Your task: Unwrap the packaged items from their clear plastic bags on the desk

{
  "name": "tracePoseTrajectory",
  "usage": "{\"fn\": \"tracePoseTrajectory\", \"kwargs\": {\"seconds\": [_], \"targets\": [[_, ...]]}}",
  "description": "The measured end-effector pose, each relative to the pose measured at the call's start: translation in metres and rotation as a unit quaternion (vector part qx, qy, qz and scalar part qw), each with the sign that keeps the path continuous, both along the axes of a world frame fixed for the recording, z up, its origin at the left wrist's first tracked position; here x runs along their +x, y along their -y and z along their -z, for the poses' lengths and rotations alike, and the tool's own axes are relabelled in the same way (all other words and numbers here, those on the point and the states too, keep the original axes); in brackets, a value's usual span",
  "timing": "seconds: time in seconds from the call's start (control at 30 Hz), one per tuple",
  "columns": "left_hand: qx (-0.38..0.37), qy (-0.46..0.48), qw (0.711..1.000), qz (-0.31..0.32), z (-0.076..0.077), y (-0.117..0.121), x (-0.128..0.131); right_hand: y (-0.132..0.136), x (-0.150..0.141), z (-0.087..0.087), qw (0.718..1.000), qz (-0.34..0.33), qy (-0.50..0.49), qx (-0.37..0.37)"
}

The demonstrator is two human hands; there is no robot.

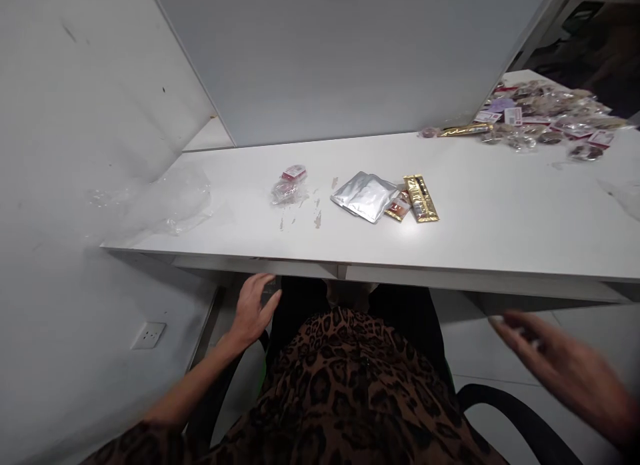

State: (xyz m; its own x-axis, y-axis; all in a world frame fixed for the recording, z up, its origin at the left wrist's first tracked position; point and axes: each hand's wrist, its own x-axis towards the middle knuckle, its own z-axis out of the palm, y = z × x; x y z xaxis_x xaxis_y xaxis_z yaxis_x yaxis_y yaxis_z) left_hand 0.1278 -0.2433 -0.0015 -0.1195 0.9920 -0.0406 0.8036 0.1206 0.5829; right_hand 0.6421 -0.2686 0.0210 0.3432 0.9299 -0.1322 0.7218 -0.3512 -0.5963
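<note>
My left hand [256, 308] hangs just below the front edge of the white table [240, 232], thumb and fingers apart, holding nothing. Off to the right, past the chair's armrest, my right hand [560, 365] is smeared by motion; its fingers look stretched out with nothing in them. Two overlapping silver pouches [370, 202] lie mid-table. Against their right side rest a small gold-and-red packet [399, 205] and a long gold packet [421, 198]. Left of them sits a clear-wrapped item [290, 185] with a red-and-white label. Neither hand touches any of these.
Crumpled clear plastic [170, 198] lies at the table's left end by the wall. A heap of clear-wrapped items [550, 118] with labels covers the back right, beside another gold packet [465, 130]. A grey panel [350, 58] stands along the back. A black armrest [515, 405] curves at lower right.
</note>
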Motion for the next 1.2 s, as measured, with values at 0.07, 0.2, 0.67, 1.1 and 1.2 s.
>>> {"fn": "tracePoseTrajectory", "kwargs": {"seconds": [0.07,0.2,0.67,1.1,1.2], "targets": [[0.066,0.026,0.995,0.069,-0.015,-0.040,0.032,-0.046,-0.008,-0.015,0.996,-0.051,0.056,0.041],[0.119,0.000,0.978,0.173,-0.029,-0.125,0.096,-0.141,-0.047,-0.027,0.976,-0.124,0.153,0.096],[-0.026,0.011,0.993,0.113,0.001,-0.275,0.211,-0.258,-0.097,0.012,0.965,-0.142,0.206,-0.078],[-0.055,0.079,0.990,0.106,-0.017,-0.278,0.185,-0.263,-0.058,-0.013,0.939,-0.201,0.259,-0.103],[-0.051,0.094,0.990,0.096,-0.016,-0.277,0.185,-0.260,-0.031,-0.017,0.987,-0.103,0.102,-0.068]]}}
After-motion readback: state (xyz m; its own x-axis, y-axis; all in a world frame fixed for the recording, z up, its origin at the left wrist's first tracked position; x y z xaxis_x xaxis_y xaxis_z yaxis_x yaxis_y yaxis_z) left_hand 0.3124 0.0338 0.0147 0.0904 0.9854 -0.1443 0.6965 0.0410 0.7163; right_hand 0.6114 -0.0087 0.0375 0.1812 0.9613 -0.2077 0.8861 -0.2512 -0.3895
